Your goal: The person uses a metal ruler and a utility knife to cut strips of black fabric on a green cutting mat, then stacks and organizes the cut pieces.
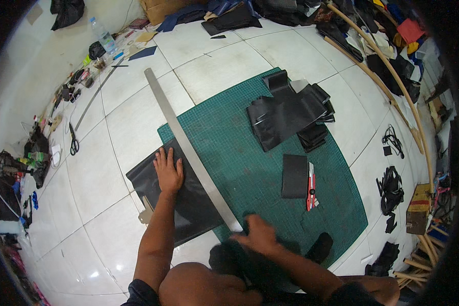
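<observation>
My left hand (pixel 169 172) lies flat with fingers spread on a black sheet of material (pixel 195 208), which overlaps the left part of a green cutting mat (pixel 229 148). Along the sheet's right edge runs a long metal ruler (pixel 176 130), reaching past the mat at the far end. My right hand (pixel 260 235) is by the ruler's near end, slightly blurred, its thumb and fingers apart. Nothing shows in its grip, and whether it touches the ruler I cannot tell. Farther right, a red utility knife (pixel 311 191) rests beside a black rectangular piece (pixel 295 176).
Several black cut pieces (pixel 290 115) are heaped on the mat's far right. Scissors (pixel 74 140) lie on the tiles at left, near clutter along the wall. Long wooden poles (pixel 382 66), black cords (pixel 391 189) and a box (pixel 419 208) line the right side.
</observation>
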`<state>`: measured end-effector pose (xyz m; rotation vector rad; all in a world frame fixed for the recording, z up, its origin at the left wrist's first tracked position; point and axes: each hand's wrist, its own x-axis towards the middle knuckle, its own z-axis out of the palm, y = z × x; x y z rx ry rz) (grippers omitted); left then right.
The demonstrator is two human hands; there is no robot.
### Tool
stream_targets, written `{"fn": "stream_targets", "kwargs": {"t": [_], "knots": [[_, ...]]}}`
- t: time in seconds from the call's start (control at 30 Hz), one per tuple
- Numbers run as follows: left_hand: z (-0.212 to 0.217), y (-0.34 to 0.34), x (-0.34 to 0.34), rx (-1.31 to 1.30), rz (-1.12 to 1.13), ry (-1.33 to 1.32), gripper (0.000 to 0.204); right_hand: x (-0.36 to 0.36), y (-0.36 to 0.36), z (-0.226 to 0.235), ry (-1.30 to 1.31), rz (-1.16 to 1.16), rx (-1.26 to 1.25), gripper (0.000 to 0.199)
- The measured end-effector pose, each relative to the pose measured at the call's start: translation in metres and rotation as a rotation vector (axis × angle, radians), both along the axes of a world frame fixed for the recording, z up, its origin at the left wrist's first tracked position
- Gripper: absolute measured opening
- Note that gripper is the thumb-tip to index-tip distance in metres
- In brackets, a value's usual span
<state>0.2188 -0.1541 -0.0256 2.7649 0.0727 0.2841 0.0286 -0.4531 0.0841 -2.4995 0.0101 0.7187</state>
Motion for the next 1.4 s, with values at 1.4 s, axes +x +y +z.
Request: {"fn": "stream_targets", "kwargs": {"t": [1.4], "knots": [[0.053,0.005,0.101,-0.088,-0.290,0.168,0.027,0.024,0.070,-0.052,-0.244,-0.294,0.209,0.025]]}}
